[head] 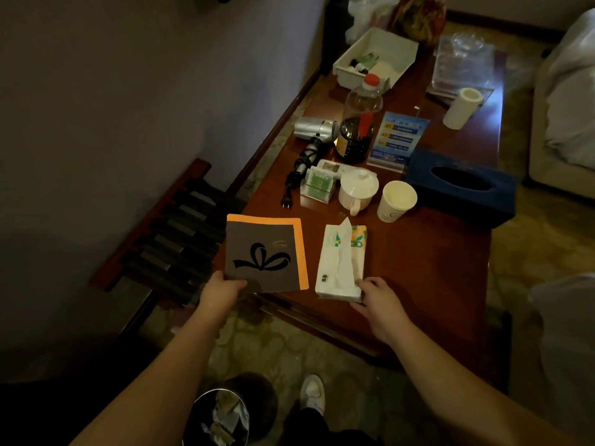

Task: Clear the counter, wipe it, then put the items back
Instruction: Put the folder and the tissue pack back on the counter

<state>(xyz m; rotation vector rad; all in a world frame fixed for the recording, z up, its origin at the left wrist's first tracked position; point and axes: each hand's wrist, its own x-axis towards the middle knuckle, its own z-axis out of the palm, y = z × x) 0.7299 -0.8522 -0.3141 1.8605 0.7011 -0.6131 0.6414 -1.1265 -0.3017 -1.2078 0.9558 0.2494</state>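
Fingers of left hand [222, 291] pinch the brown folder [264, 252]; right hand [380, 304] fingers grasp the tissue pack [341, 262].

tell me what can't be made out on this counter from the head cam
- White tray: its small contents are too small and dim to identify in the head view.
- Blue sign: print too small and blurred to read.
- Tissue pack: its near corner is covered by the right hand.
- Brown card: the left hand hides its near edge and the fingers beneath.
- Clear items at the far end: glare and blur hide their shape.
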